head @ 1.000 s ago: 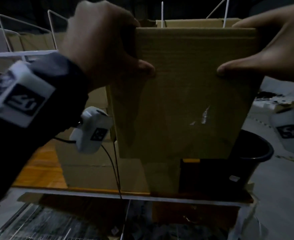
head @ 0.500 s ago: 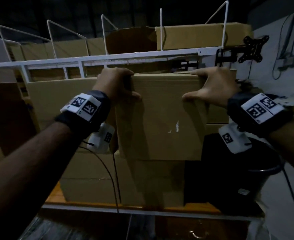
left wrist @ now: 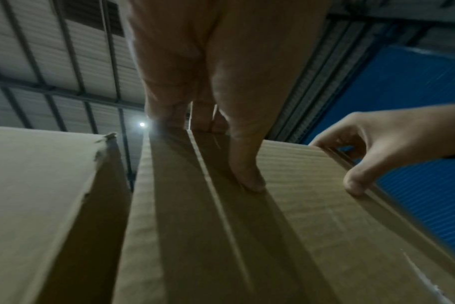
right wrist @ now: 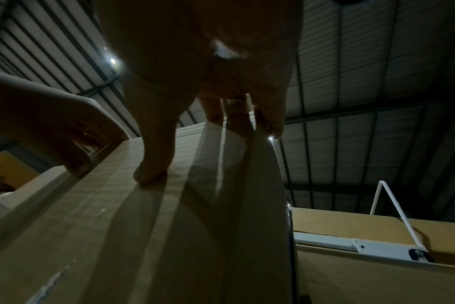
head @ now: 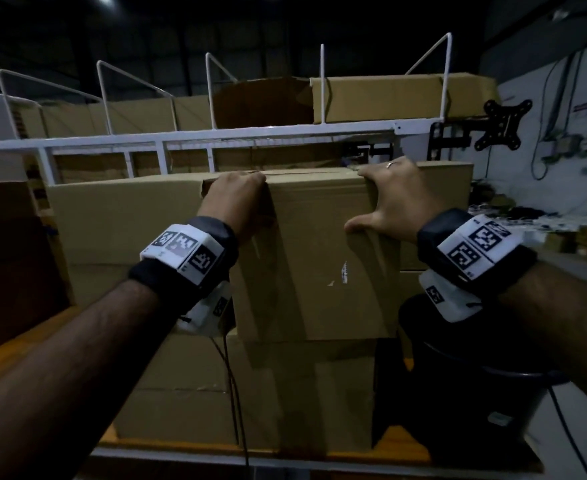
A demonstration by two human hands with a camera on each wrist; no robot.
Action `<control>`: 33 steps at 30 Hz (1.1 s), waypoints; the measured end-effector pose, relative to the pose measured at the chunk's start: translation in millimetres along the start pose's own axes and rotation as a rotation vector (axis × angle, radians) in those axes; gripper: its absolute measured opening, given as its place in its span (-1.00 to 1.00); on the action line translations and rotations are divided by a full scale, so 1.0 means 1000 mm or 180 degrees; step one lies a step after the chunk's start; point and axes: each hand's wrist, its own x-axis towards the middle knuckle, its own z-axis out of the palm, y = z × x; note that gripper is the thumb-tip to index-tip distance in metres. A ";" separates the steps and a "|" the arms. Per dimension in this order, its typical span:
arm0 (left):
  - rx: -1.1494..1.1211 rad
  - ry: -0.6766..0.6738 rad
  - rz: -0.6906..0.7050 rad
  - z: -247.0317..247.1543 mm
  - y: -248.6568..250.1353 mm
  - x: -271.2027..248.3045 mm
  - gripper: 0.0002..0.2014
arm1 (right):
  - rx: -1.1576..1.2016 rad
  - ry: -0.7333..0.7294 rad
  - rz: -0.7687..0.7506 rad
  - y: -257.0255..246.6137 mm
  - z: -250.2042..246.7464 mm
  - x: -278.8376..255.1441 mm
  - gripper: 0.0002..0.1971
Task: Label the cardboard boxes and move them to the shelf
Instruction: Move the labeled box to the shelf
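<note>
**Cardboard box held at its top corners before the shelf**

The cardboard box, plain corrugated board with a scuffed white mark on its near face, stands on top of a lower stack of cartons in the shelf's lower level. The left hand grips the top left corner: fingers curled over the upper edge, thumb pressed flat on the near face. The right hand holds the top right corner likewise, fingers hooked over the top, thumb spread on the front; a ring shows on one finger. Both grips are thus closed on the box. Its top edge lies just under the shelf's white metal rail, with a narrow gap between. To the left a larger carton, torn at its upper corner, stands just beside it, a thin dark slit between them. To the right a black bucket sits below. White wire dividers rise from the upper level, among more brown cartons.
</note>
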 end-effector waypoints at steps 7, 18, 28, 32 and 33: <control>-0.0047 -0.0093 -0.0065 0.005 -0.009 0.006 -0.47 | -0.0187 -0.0124 0.0069 -0.018 0.000 0.002 -0.21; -0.0111 -0.0023 -0.0127 0.010 -0.012 0.007 -0.48 | -0.0332 -0.0026 0.0101 -0.022 0.009 0.007 -0.20; -0.0093 -0.0042 -0.0207 0.012 -0.014 0.009 -0.47 | -0.0283 0.0012 0.0071 -0.020 0.013 0.008 -0.21; -0.0139 -0.0031 -0.0239 0.016 -0.015 0.006 -0.41 | -0.0347 0.0012 0.0080 -0.020 0.015 0.007 -0.19; -0.0151 -0.0027 -0.0238 0.016 -0.015 0.005 -0.39 | -0.0370 0.0001 0.0082 -0.021 0.016 0.006 -0.18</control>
